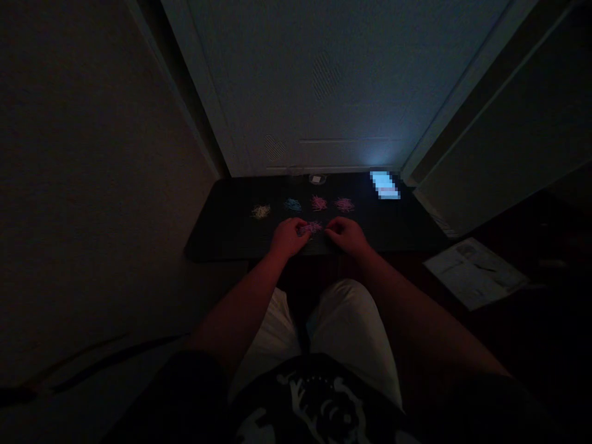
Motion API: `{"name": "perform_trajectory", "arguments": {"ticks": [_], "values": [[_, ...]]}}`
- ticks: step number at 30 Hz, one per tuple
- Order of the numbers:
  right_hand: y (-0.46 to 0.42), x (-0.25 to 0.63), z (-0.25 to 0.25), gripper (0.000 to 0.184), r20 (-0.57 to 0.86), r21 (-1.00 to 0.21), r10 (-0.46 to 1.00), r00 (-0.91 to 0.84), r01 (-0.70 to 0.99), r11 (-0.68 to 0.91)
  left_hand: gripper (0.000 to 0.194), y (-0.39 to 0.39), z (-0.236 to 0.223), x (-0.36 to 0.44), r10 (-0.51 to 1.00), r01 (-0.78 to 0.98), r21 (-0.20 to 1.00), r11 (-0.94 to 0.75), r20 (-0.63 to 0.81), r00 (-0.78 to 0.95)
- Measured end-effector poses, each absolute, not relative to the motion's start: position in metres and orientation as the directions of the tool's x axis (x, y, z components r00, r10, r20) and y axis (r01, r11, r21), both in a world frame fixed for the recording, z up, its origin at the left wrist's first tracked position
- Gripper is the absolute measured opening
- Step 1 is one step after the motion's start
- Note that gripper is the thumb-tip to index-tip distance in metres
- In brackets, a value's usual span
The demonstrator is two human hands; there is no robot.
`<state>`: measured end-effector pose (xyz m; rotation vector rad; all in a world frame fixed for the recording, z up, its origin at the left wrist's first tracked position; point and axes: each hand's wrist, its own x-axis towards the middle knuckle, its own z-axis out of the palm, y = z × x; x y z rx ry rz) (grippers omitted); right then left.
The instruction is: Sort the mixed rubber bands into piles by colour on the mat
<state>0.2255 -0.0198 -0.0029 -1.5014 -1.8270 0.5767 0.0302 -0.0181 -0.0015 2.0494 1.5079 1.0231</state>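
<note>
A small heap of thin purple and pink sticks (315,227) lies on the dark table between my two hands. My left hand (287,237) is closed at the heap's left edge, its thumb and fingers pinching some of the purple sticks. To the right of the heap, my right hand (348,235) is closed in a pinch; whatever its fingertips hold is too dark and small to make out. Beyond my hands, separate piles form a row: cream sticks (261,211), blue sticks (292,204), red-pink sticks (319,203) and paler pink sticks (344,204).
The dark table (222,231) stands against a pale door panel (287,80). A glowing, blurred-out screen (385,185) is at its back right. A small clear container with a white square (317,179) sits at the back edge. A printed sheet (474,271) lies lower right. The room is dim.
</note>
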Motion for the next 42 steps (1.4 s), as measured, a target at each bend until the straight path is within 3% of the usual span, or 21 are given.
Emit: {"name": "perform_trajectory", "arguments": {"ticks": [5,10,17,24,30,37,42], "values": [[-0.024,0.208,-0.001,0.027,0.25,-0.676,0.95,-0.188,0.668,0.31,0.016,-0.013,-0.003,0.026,0.951,0.577,0.759,-0.301,0.281,0.127],[-0.015,0.193,-0.002,0.01,0.251,-0.603,0.947,-0.202,0.732,0.316,0.017,-0.01,-0.005,0.024,0.965,0.455,0.854,-0.252,0.255,0.057],[-0.016,0.194,-0.004,0.011,0.265,-0.614,0.953,-0.149,0.736,0.286,0.018,-0.005,-0.008,0.022,0.965,0.384,0.889,-0.25,0.261,0.025],[-0.017,0.193,-0.006,0.012,0.301,-0.538,0.943,-0.141,0.791,0.29,0.019,0.0,-0.007,0.017,0.967,0.36,0.9,-0.247,0.252,0.033],[-0.017,0.195,-0.007,0.015,0.333,-0.659,0.943,-0.025,0.709,0.251,0.022,0.0,0.004,-0.005,0.943,0.57,0.762,-0.307,0.326,0.073],[-0.015,0.204,-0.007,0.015,0.326,-0.828,0.943,0.065,0.501,0.252,0.011,-0.002,0.004,-0.025,0.96,0.538,0.802,-0.26,0.272,0.059],[-0.012,0.217,-0.007,0.018,0.216,-0.941,0.966,0.141,0.295,0.168,0.013,-0.005,-0.001,-0.03,0.949,0.557,0.776,-0.297,0.306,0.081]]}}
